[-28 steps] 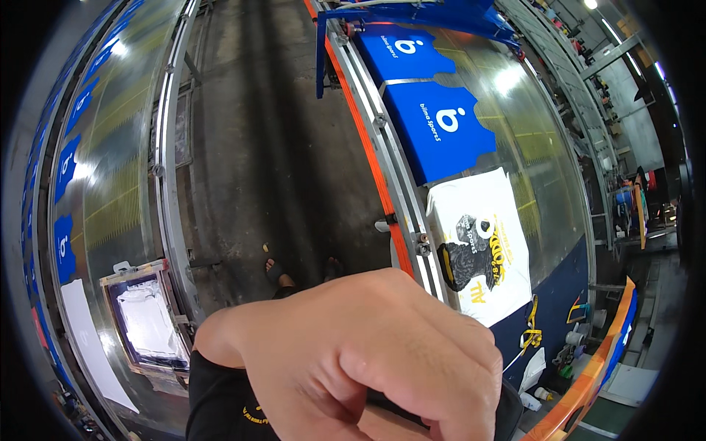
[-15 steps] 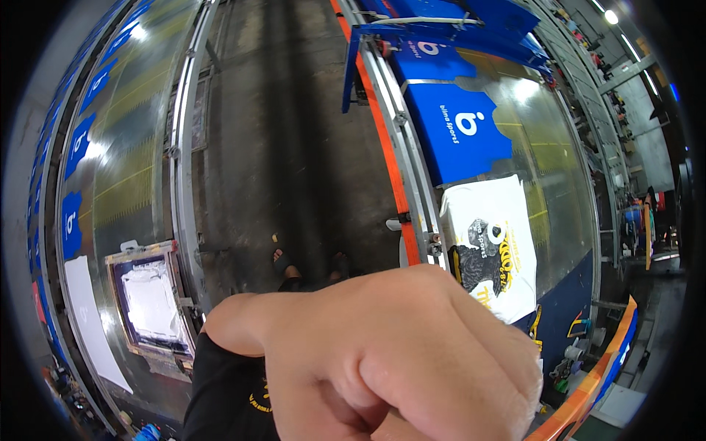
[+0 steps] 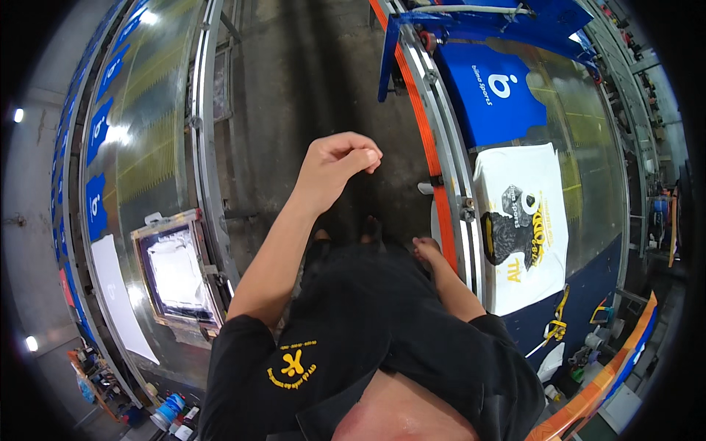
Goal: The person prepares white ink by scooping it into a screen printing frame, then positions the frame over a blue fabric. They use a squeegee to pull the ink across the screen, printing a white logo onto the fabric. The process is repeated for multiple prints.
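Observation:
I see my left hand raised over the dark aisle floor, its fingers curled shut with nothing visible in them. My right hand hangs lower, beside the orange-edged rail of the right printing table, fingers loosely bent and apparently empty. Nearest it on that table lies a white printed cloth with dark and yellow marks, below a blue shirt piece with a white logo. On the left table a framed printing screen with white ink lies beside a long white piece.
Two long printing tables with metal rails flank the aisle. A blue wheeled carriage spans the upper right table. More blue pieces line the left table. Tools and containers stand at the lower left, others at the lower right.
The hand that filled the lower middle close to the camera has moved away from it. Both forearms and my shirt now show. The view has shifted, bringing the tables higher in the picture.

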Tool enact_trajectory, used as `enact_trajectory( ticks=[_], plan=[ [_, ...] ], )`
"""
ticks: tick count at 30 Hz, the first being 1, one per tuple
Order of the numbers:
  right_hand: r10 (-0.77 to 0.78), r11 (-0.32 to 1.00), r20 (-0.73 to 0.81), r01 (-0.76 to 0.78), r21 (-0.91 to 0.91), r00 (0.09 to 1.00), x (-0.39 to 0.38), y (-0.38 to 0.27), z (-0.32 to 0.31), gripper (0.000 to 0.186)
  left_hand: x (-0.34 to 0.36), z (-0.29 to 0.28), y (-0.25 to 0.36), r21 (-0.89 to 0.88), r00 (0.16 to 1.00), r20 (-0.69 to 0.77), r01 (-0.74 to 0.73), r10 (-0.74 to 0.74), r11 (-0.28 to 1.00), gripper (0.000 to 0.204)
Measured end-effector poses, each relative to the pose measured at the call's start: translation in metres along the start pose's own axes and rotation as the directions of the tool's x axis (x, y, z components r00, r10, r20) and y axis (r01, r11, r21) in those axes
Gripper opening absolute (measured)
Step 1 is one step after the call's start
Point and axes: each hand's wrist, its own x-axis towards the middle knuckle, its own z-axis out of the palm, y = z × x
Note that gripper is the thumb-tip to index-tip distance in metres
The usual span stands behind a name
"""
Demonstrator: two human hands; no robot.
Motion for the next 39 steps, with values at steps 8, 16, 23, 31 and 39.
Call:
enact_trajectory(
  ticks=[8,16,23,31,39],
  plan=[
    [-0.010,0.964,-0.007,0.008,-0.267,1.000,0.004,0.003,-0.004,0.044,-0.012,0.010,0.022,-0.249,0.997,-0.078,-0.041,0.022,0.968,0.013],
    [-0.056,0.945,-0.003,0.052,-0.322,0.998,0.028,0.011,0.008,0.048,-0.023,0.101,0.132,-0.551,0.729,0.435,-0.249,0.528,0.797,0.042],
    [-0.208,0.951,-0.014,0.199,-0.238,0.978,0.050,0.043,0.021,0.049,-0.049,0.174,0.159,-0.951,0.803,0.164,-0.026,0.573,0.309,0.033],
    [-0.053,0.998,-0.289,0.046,-0.030,0.956,0.004,0.047,0.073,0.058,0.002,0.129,0.184,-0.760,0.610,0.622,0.321,0.490,0.565,0.021],
    [0.248,0.964,-0.477,-0.165,0.210,0.843,-0.113,0.018,0.098,0.042,0.028,0.096,0.177,-0.623,0.430,0.779,0.616,0.456,0.483,0.006]
  ],
)
